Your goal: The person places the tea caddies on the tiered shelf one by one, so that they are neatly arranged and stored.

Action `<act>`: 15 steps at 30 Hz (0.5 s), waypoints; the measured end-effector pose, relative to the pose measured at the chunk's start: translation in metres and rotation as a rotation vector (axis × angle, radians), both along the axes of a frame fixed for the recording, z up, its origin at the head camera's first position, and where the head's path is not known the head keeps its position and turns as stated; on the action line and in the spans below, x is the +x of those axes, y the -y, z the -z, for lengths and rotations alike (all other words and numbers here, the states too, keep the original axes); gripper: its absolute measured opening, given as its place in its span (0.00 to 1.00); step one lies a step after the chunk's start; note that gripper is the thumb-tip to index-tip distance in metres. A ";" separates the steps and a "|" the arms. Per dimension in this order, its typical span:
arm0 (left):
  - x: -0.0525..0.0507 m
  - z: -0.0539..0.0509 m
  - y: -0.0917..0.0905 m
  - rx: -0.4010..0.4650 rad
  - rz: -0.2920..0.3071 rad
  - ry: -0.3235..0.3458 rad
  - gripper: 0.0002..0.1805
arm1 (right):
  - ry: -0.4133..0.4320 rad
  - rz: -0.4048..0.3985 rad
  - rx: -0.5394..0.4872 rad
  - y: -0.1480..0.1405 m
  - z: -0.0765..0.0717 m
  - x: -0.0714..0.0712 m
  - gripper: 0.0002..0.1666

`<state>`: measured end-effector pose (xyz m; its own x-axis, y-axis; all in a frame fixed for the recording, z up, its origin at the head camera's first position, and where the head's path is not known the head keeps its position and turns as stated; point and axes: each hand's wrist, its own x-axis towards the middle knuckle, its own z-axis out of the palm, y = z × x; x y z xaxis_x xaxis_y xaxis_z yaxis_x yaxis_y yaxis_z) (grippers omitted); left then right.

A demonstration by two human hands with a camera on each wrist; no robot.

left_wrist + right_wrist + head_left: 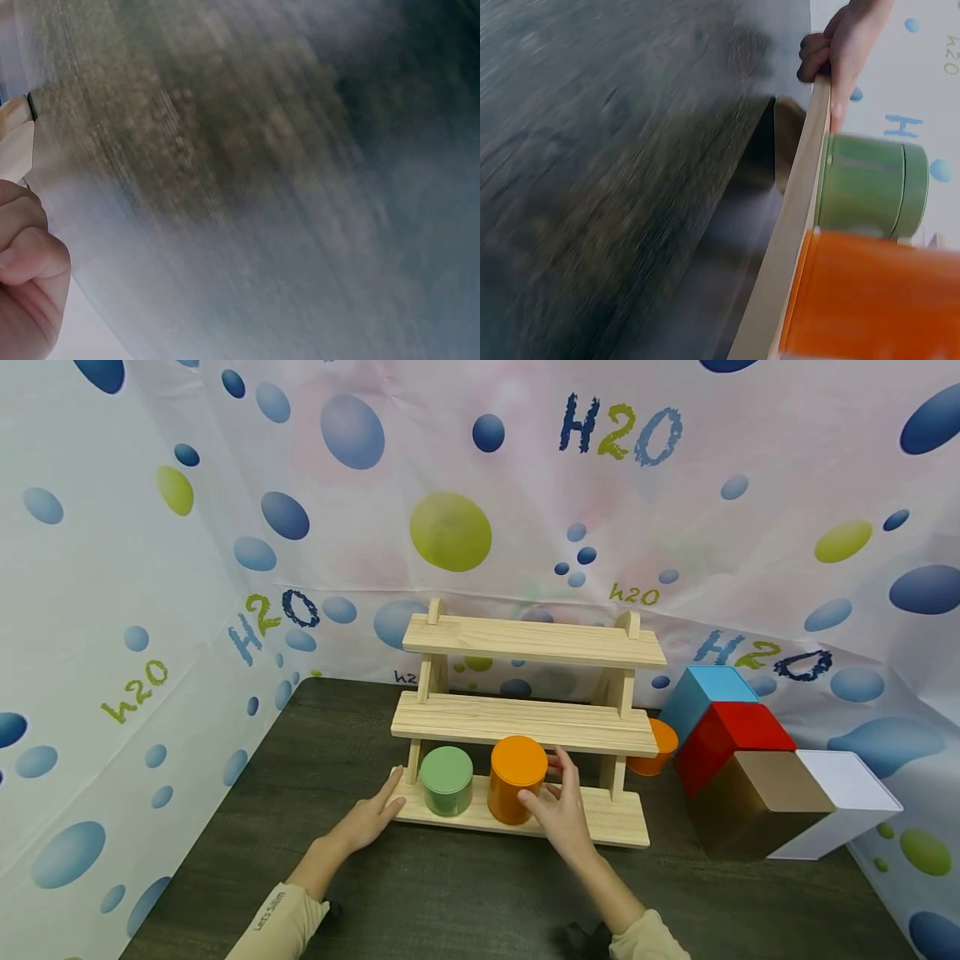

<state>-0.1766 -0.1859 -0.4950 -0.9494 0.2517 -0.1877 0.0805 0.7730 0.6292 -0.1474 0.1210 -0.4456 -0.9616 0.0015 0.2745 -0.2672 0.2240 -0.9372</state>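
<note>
Your right hand (562, 818) is curled part-way closed round the orange canister (510, 789), thumb at its front and fingers by its right side. That canister stands upright on the bottom tier (600, 822) of the wooden stand (525, 724), about mid-length, with the green canister (447, 781) just beside it on the left. Your left hand (363, 821) grips the left end of the same tier; the right wrist view shows your thumb laid along the top of the board and your fingers bent at its end. The middle and top tiers rise behind in steps. Past the stand's right end, a second orange container (656, 752) sits partly hidden. Further right, a light blue box (701, 697), a red box (738, 735), a brown box (757, 806) and a white box (855, 810) are clustered on the dark worktop (480, 893).
</note>
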 end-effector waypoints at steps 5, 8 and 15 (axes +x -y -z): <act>0.000 -0.001 0.000 0.007 -0.003 0.013 0.34 | 0.045 0.034 -0.029 -0.017 -0.004 0.001 0.46; 0.000 -0.002 0.000 -0.002 0.001 0.014 0.34 | 0.055 0.069 -0.048 -0.028 -0.005 0.002 0.46; 0.002 -0.006 -0.001 -0.003 -0.002 0.017 0.34 | 0.026 0.184 -0.032 -0.056 0.005 0.003 0.44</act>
